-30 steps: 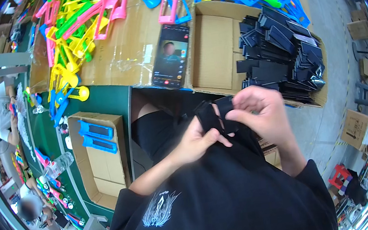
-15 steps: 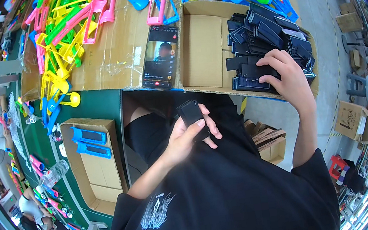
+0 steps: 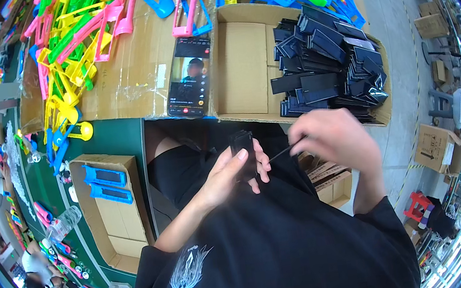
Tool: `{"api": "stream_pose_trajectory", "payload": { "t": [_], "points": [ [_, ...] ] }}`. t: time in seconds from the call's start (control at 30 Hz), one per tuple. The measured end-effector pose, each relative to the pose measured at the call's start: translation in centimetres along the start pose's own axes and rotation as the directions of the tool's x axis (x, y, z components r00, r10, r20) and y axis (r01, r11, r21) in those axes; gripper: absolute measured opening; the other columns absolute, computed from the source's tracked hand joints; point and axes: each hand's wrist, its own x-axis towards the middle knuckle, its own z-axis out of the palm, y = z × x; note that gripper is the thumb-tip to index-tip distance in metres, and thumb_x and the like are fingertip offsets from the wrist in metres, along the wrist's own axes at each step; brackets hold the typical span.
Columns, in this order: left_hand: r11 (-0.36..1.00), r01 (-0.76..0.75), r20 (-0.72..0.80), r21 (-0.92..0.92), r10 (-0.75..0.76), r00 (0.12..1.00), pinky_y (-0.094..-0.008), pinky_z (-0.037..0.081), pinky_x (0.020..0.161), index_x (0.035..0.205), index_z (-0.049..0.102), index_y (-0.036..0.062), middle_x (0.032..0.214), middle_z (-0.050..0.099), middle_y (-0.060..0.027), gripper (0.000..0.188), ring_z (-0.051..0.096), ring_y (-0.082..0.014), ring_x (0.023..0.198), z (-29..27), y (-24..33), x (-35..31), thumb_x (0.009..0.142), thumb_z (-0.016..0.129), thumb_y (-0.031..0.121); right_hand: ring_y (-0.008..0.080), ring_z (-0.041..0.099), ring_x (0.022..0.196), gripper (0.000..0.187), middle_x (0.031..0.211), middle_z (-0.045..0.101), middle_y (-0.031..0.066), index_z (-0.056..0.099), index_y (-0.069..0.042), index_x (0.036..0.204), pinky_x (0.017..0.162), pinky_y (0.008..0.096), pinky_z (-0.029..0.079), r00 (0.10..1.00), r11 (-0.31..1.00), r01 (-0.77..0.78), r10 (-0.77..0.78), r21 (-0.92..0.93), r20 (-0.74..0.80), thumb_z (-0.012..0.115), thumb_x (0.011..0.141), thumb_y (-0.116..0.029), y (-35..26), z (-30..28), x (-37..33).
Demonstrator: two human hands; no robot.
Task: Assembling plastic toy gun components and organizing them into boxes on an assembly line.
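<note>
My left hand [image 3: 222, 180] is closed round a small stack of flat black rectangular panels [image 3: 244, 148] above my lap, thumb on the top one. My right hand [image 3: 340, 137], slightly blurred, pinches a thin black panel [image 3: 281, 154] seen edge-on, its far end close to the left fingertips. Beyond the right hand stands an open cardboard box [image 3: 241, 65], its right part heaped with loose black panels [image 3: 312, 85].
A phone [image 3: 185, 83] lies left of the box on cardboard. Pink, yellow, green and blue plastic frames [image 3: 65, 60] pile up behind. A shallow carton [image 3: 125, 223] at left holds two blue frames [image 3: 108, 192] with black insets. A clear bottle [image 3: 66, 223] lies farther left.
My right hand has left the panel heap and come down toward my left hand with a panel pinched in it. The left hand still grips its stack.
</note>
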Motion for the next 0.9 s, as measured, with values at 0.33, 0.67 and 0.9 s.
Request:
{"api": "stream_pose_trajectory", "payload": {
  "t": [0.33,0.67,0.9],
  "points": [
    [0.973,0.118,0.063,0.198,-0.133,0.989,-0.0230,0.049,0.055,0.135,0.048,0.0028,0.099,0.063,-0.0082,0.040,0.064,-0.0141,0.085,0.5,-0.4,0.6,0.103,0.060,0.022,0.0286,0.065,0.090,0.028,0.094,0.066,0.0089,0.064,-0.006,0.094,0.078,0.0395,0.053,0.957,0.985,0.140,-0.109,0.099,-0.270,0.079,0.072,-0.013,-0.8,0.7,1.8],
    [0.994,-0.040,0.062,0.097,0.034,0.998,-0.0280,0.048,0.067,0.126,0.050,0.0064,0.101,0.058,-0.0063,0.029,0.057,-0.0147,0.088,-0.4,-1.1,0.2,0.102,0.061,0.018,0.0272,0.057,0.100,0.026,0.101,0.059,0.0074,0.065,-0.003,0.100,0.089,0.0397,0.049,0.958,0.849,-0.232,0.116,-0.475,-0.261,0.075,0.078,-0.011,5.4,-3.1,0.6],
    [0.998,0.024,0.044,-0.058,-0.021,0.999,-0.0319,0.053,0.070,0.134,0.043,0.0113,0.114,0.058,-0.0091,0.032,0.062,-0.0187,0.097,-0.4,-0.6,-0.3,0.105,0.053,0.022,0.0285,0.057,0.094,0.019,0.089,0.058,0.0093,0.058,-0.001,0.092,0.084,0.0386,0.047,0.959,0.917,-0.214,0.132,-0.337,-0.249,0.072,0.079,-0.004,5.3,-4.0,0.7]
  ]
}}
